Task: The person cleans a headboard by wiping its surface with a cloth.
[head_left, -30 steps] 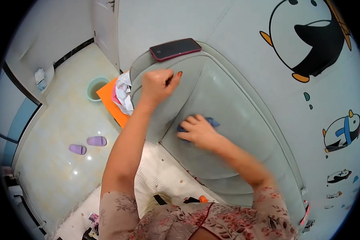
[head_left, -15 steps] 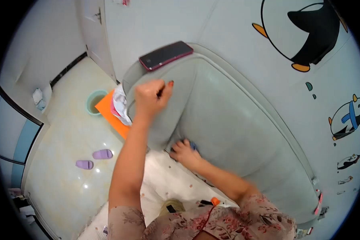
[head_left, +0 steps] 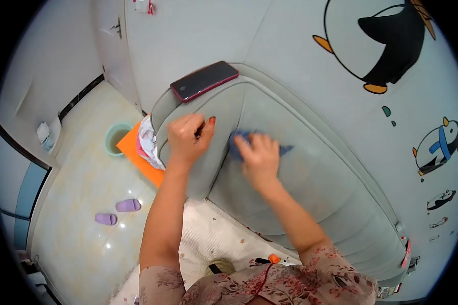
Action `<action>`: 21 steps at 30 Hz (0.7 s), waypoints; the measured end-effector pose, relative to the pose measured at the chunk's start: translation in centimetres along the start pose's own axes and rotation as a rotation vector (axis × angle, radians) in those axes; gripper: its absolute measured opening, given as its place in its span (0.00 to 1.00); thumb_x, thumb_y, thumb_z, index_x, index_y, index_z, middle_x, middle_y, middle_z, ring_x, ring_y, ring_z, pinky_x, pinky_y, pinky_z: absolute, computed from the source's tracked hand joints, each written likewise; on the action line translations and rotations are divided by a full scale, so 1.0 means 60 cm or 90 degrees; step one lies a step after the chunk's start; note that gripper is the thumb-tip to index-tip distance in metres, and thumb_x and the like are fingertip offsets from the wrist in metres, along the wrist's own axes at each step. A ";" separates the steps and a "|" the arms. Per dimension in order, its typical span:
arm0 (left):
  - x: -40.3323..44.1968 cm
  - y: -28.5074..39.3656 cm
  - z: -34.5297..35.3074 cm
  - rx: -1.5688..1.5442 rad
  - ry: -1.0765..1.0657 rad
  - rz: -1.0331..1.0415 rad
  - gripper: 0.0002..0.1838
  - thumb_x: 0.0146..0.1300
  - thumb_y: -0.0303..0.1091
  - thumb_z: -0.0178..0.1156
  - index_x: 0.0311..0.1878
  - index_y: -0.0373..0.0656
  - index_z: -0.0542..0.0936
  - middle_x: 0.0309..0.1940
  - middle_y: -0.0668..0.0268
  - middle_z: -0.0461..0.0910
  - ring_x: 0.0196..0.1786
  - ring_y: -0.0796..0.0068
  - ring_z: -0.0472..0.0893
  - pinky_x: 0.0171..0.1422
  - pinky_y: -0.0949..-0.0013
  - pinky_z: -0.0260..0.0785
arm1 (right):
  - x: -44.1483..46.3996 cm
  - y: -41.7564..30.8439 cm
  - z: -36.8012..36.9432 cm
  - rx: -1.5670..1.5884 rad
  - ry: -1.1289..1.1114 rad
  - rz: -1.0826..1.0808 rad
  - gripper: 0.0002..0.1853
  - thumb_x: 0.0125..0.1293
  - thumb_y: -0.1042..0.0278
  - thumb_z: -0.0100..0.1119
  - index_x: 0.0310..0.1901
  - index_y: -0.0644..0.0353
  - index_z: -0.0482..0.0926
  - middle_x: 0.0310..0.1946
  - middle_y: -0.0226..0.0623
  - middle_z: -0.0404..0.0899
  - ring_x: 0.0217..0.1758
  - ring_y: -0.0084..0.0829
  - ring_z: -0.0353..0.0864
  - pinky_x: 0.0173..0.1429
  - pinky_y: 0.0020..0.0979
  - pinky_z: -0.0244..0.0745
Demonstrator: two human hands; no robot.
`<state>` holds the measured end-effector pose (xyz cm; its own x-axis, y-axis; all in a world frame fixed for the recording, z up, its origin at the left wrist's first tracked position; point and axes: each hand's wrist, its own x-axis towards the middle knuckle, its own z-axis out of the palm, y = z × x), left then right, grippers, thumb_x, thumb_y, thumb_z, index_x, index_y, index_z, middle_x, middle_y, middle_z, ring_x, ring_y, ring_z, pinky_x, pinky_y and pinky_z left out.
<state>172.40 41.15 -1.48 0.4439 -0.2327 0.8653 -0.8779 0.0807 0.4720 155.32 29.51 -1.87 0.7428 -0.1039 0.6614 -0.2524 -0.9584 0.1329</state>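
Note:
A blue cloth [head_left: 237, 146] lies against the grey padded headboard [head_left: 310, 173], pressed there by my right hand [head_left: 262, 157]. Its edges stick out on both sides of the fingers, which are blurred by motion. My left hand [head_left: 189, 137] is closed in a fist at the headboard's left side section, thumb pointing up, and nothing shows in it. Above that fist, a phone with a dark screen and a red edge [head_left: 204, 81] rests on top of the headboard.
Left of the headboard are an orange surface [head_left: 130, 147], white and pink fabric [head_left: 147, 142] and a pale green bucket [head_left: 113, 140]. Purple slippers [head_left: 127, 205] lie on the shiny floor. A cream quilted sheet [head_left: 201, 229] is below me. Penguin decals [head_left: 402, 51] mark the wall.
My right hand has moved up with the blue cloth, from the headboard's lower edge to its middle. My left fist stays at the left section, shifted slightly down in view.

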 end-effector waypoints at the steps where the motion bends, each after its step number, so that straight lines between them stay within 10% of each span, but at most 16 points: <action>1: 0.000 0.001 -0.001 0.007 -0.006 -0.001 0.22 0.61 0.34 0.67 0.16 0.42 0.67 0.11 0.60 0.66 0.14 0.60 0.67 0.20 0.61 0.55 | -0.017 -0.008 -0.011 0.020 -0.040 -0.028 0.27 0.40 0.79 0.69 0.47 0.48 0.85 0.40 0.35 0.78 0.44 0.37 0.76 0.45 0.39 0.65; 4: 0.004 0.002 -0.003 0.030 -0.019 0.007 0.22 0.60 0.34 0.67 0.16 0.42 0.67 0.12 0.60 0.66 0.14 0.59 0.67 0.20 0.60 0.55 | -0.030 -0.003 -0.053 0.192 -0.218 -0.148 0.22 0.48 0.72 0.67 0.48 0.47 0.84 0.40 0.37 0.76 0.45 0.38 0.76 0.45 0.41 0.66; 14: 0.001 0.008 -0.001 0.055 -0.032 -0.019 0.21 0.61 0.34 0.67 0.18 0.40 0.68 0.13 0.57 0.66 0.15 0.57 0.67 0.22 0.60 0.56 | 0.138 0.076 -0.003 0.039 -0.006 0.114 0.26 0.46 0.75 0.68 0.51 0.49 0.81 0.39 0.39 0.75 0.47 0.45 0.75 0.48 0.44 0.69; 21: -0.008 0.000 0.000 0.069 -0.028 0.021 0.22 0.62 0.33 0.65 0.17 0.40 0.66 0.13 0.57 0.65 0.15 0.56 0.65 0.21 0.60 0.54 | -0.108 -0.019 -0.018 0.183 -0.242 -0.183 0.19 0.54 0.71 0.60 0.50 0.51 0.81 0.40 0.38 0.75 0.50 0.41 0.74 0.51 0.41 0.66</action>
<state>172.16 41.29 -1.90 0.4080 -0.2743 0.8708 -0.9073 -0.0151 0.4203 150.14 31.58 -5.53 0.9416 0.1352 0.3086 0.1336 -0.9907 0.0264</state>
